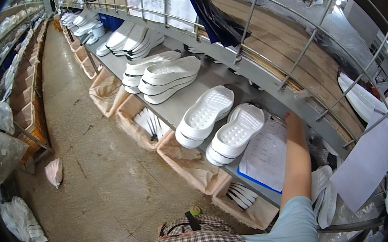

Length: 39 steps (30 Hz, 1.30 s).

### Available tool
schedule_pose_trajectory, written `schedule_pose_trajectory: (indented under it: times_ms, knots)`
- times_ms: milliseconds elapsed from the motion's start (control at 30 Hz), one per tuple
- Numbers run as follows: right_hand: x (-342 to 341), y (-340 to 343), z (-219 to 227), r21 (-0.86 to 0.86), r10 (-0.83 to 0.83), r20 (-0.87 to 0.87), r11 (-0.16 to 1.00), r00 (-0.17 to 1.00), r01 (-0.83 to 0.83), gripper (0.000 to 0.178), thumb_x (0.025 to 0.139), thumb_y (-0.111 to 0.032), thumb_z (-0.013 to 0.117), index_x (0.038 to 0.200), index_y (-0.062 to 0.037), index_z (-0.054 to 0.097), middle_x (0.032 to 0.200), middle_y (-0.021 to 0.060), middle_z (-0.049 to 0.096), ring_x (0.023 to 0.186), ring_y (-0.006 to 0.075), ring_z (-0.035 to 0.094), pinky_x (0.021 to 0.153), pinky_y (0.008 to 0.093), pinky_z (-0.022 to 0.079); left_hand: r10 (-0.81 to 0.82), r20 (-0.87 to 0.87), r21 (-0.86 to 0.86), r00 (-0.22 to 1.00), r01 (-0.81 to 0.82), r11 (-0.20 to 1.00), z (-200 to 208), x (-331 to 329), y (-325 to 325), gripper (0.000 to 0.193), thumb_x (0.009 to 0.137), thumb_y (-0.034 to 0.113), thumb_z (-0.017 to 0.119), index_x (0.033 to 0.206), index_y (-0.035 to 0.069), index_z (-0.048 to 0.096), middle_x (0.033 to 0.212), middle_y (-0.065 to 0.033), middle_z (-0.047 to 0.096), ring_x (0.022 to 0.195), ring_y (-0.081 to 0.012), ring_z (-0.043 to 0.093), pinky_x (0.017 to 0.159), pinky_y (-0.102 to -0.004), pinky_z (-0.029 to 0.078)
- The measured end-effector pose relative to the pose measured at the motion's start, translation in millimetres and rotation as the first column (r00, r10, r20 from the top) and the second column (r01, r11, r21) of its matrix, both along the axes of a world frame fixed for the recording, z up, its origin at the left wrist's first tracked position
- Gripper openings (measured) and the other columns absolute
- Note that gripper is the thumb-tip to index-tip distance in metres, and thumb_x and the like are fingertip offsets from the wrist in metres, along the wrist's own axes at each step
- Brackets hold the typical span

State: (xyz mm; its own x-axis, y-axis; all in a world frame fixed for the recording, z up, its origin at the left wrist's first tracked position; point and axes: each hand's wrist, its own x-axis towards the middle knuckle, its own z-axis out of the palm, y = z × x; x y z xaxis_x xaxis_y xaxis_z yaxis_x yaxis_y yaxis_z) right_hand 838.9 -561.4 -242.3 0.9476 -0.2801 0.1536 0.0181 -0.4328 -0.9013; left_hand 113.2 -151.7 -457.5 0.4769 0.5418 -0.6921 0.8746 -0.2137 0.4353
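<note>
Right of centre: right hand (292,118) near top edge of blue clipboard (263,153), grip cannot be told; left hand unseen. Apparent step: reaching to clipboard; next move likely needs clearance from white soles (239,131).

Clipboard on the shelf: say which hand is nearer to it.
Right. The right hand is by the far right corner of the clipboard; whether it touches is unclear. The left hand is out of view, so its exact place cannot be told.
</note>
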Motion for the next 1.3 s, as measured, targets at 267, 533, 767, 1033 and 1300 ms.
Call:
schedule_pose_trajectory:
  times_ms: [267,533,767,1033,1300]
  knots:
    - [71,-15,-66,0.683,0.334,-0.088,0.706,0.938,-0.187,0.056,0.080,-0.046,0.060,0.129,-0.0259,0.041,0.100,0.0147,0.052,0.086,0.0286,0.056,0.069,0.0402,0.050,0.194,-0.200,0.018,0.961,-0.194,0.981,-45,-57,-21,0.059,0.082,0.040,0.058,0.123,-0.001,0.046,0.117,-0.0232,0.053,0.111,-0.0351,0.050,0.093,-0.0402,0.041]
    - [136,25,-58,-0.219,0.560,0.074,0.816,0.825,-0.534,0.054,0.078,-0.031,0.064,0.125,-0.0132,0.043,0.113,0.0184,0.048,0.098,0.0322,0.053,0.076,0.0416,0.050,0.399,-0.241,-0.213,0.884,-0.450,0.867,-13,-72,-54,0.052,0.081,0.041,0.056,0.112,0.000,0.056,0.111,-0.0180,0.059,0.103,-0.0298,0.056,0.087,-0.0373,0.045]
    - [169,11,-76,-0.602,0.688,0.136,0.629,0.713,-0.492,0.049,0.084,-0.021,0.054,0.126,-0.0058,0.034,0.121,0.0221,0.042,0.107,0.0366,0.046,0.080,0.0480,0.049,0.305,-0.338,-0.285,0.890,-0.406,0.868,15,-54,-73,0.046,0.087,0.038,0.050,0.114,0.001,0.055,0.107,-0.0162,0.061,0.097,-0.0286,0.058,0.084,-0.0375,0.045]
    - [169,-22,-63,-0.723,0.666,0.157,0.581,0.729,-0.375,0.048,0.089,-0.019,0.047,0.130,-0.0063,0.026,0.115,0.0191,0.042,0.100,0.0321,0.044,0.076,0.0445,0.047,0.275,-0.187,-0.529,0.943,-0.333,0.780,-58,-91,-81,0.104,0.070,0.076,0.047,0.140,0.004,0.020,0.143,-0.0188,0.025,0.131,-0.0317,0.025,0.104,-0.0396,0.026]
    - [92,-43,-11,-0.509,0.567,0.184,0.754,0.803,-0.416,0.044,0.086,-0.015,0.053,0.125,-0.0067,0.036,0.104,0.0122,0.050,0.083,0.0227,0.048,0.064,0.0306,0.046,0.467,-0.116,-0.737,0.877,-0.391,0.552,-11,-88,-37,0.107,0.073,0.074,0.047,0.142,0.001,0.009,0.147,-0.0192,0.014,0.136,-0.0282,0.014,0.108,-0.0382,0.016]
